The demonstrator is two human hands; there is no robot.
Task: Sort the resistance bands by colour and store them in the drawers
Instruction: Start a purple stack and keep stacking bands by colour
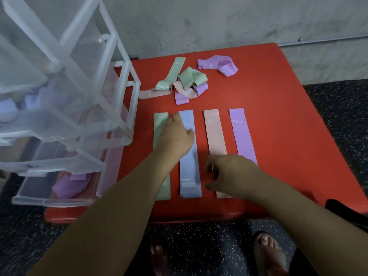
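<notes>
Laid flat and parallel on the low red desk [278,92], four lengthwise strips: a mint-green elastic band [160,124], a pale blue elastic band [189,172], a peach elastic band [215,136] marked 15, and a lilac elastic band [242,138] marked 10. Set apart by strips of bare red, most likely to stop colours mixing and to let each go to its drawer as one lot. Layered edges at the near end of the blue one, so probably a stack rather than a single band.

Across the far half of the green strip, palm down, the left hand [175,134], thumb reaching onto the edge of the blue. Seems to be smoothing or squaring the green strip. Fingertips hidden under the back of the hand, so cannot tell whether pressing flat or pinching.

Over the near end of the peach strip, just beside the blue, the right hand [229,174]: fingers loosely curled, thumb apart, nothing held. Looks poised to steady or gather.

Farther back, unsorted: a tangled heap of green, peach and lilac bands [185,84], plus a crumpled lilac band [219,65] apart to its right.

At the desk's left edge, a translucent plastic drawer unit [111,80]. Standing pulled out, the bottom drawer [49,201] with lilac bands inside, presumably ready for more; pale blue shapes in an upper drawer [29,116]. Roughly midway, by this layout.
</notes>
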